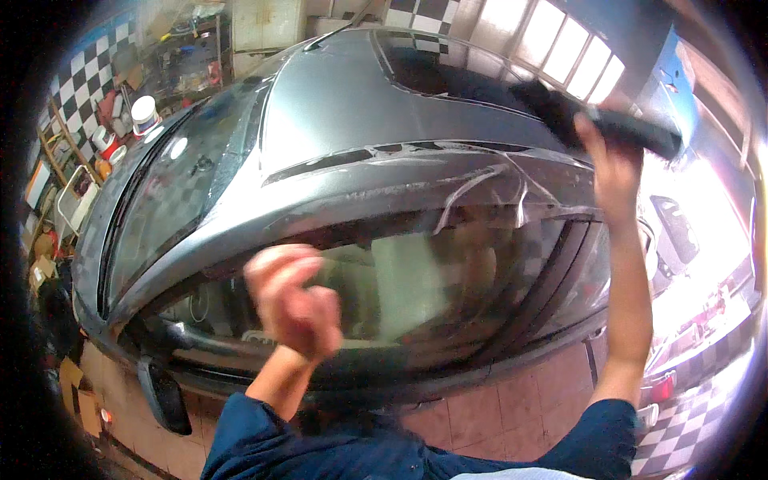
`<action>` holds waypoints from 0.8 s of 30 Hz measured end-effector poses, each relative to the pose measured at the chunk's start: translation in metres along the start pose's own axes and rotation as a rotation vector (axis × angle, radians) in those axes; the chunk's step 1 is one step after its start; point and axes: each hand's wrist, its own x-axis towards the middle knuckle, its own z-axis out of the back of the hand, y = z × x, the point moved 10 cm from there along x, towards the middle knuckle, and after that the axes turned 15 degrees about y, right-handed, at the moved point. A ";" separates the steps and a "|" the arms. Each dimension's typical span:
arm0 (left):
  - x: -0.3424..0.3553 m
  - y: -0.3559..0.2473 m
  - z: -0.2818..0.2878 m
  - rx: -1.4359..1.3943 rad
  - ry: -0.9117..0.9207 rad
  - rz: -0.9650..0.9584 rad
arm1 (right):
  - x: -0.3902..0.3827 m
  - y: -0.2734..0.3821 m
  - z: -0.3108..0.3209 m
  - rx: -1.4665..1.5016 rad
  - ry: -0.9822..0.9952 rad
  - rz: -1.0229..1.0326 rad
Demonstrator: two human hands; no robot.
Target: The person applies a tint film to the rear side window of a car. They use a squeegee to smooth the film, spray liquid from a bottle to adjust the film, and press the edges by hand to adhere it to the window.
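Note:
A grey car (352, 112) fills the view from above, its roof ahead of me and its side windows (416, 288) below. My right hand (610, 160) is raised over the roof's right side, gripping a long black tool (596, 118). Clear film (496, 180) lies wrinkled along the roof edge near that hand. My left hand (294, 300) is blurred, fingers curled into a loose fist in front of the side window, and nothing shows in it.
A side mirror (164, 396) sticks out at lower left. Shelves with white buckets (144, 112) and clutter stand at the far left by a checkered wall. Cardboard pieces (76, 392) lie on the reddish tiled floor (496, 412). Bright windows are at upper right.

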 end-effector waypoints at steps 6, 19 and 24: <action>-0.026 0.056 0.051 0.479 -0.273 0.127 | 0.138 -0.112 -0.109 -0.124 0.395 -0.033; -0.017 0.064 0.037 0.459 -0.206 0.204 | 0.113 -0.110 -0.152 -0.058 0.604 0.100; -0.022 0.069 0.037 0.434 -0.207 0.218 | 0.114 -0.120 -0.151 0.133 0.672 0.124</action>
